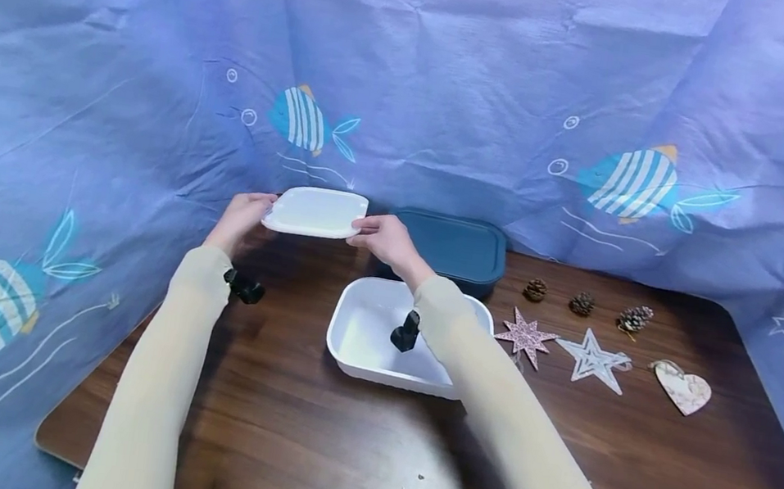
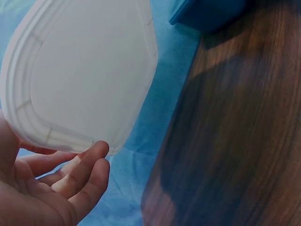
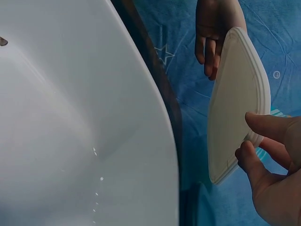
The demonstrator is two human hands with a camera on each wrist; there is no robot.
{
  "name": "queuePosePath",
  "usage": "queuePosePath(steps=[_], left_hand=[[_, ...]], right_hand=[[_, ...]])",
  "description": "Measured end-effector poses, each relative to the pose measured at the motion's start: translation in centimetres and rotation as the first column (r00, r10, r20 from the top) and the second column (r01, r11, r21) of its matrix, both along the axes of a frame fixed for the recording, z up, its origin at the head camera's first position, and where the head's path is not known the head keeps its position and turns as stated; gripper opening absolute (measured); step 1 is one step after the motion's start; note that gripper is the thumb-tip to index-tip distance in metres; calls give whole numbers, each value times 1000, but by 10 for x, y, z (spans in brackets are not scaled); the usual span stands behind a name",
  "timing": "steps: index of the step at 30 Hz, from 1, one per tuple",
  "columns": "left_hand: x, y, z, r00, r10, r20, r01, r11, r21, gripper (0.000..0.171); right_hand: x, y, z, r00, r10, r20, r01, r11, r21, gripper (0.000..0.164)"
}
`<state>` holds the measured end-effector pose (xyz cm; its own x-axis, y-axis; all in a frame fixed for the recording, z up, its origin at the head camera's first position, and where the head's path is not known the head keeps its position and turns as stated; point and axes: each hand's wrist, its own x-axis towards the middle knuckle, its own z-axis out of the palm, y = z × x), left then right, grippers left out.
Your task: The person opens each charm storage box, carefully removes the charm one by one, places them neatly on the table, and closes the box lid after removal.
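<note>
A white plastic lid [image 1: 317, 212] with rounded corners is held up over the far left of the table, one hand at each side. My left hand [image 1: 241, 218] grips its left edge; the left wrist view shows the fingers [image 2: 84, 176] curled at the lid's rim. On the opposite edge, my right hand [image 1: 392, 244] pinches the rim between thumb and fingers, as the right wrist view shows. Below my right forearm stands a white open box [image 1: 361, 331], partly hidden by the sleeve. A small brown thing [image 3: 3, 41] shows at the box's inside in the right wrist view.
Behind the white box is a dark blue lidded box [image 1: 469, 250]. To the right lie several ornaments: a pink star [image 1: 525, 336], a white star [image 1: 593, 358], a heart [image 1: 687, 391] and pine cones [image 1: 582, 303]. A fish-patterned curtain [image 1: 458, 80] hangs around the wooden table [image 1: 277, 436].
</note>
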<state>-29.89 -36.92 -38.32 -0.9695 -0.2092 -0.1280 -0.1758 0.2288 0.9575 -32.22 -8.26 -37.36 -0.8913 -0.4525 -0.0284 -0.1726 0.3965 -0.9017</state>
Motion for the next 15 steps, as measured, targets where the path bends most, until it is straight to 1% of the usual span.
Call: queuePosePath(steps=[2, 3, 5, 7, 10, 11, 15], left_hand=[[0, -1, 4, 1000, 11, -12, -12, 999, -34, 50], [7, 6, 14, 999, 35, -7, -35, 995, -98, 51], [7, 6, 17, 999, 37, -27, -40, 993, -113, 51], [7, 7, 20, 999, 36, -28, -38, 993, -112, 51], [7, 10, 24, 999, 27, -43, -33, 988, -150, 48], [7, 12, 24, 998, 27, -52, -34, 988, -147, 47], [6, 17, 25, 996, 7, -87, -23, 983, -180, 46]], right_hand=[[-1, 1, 4, 1000, 1, -17, -1, 1000, 0, 37], [-1, 2, 5, 1000, 3, -23, -3, 1000, -4, 37], [-2, 3, 8, 1000, 8, -26, -9, 1000, -13, 37], [-3, 6, 10, 999, 12, -30, -12, 1000, -21, 36], [-4, 11, 11, 999, 10, -36, -11, 999, -34, 36], [-4, 13, 11, 999, 6, -40, -7, 999, -34, 36], [-3, 21, 12, 998, -15, -55, 13, 999, -35, 37]])
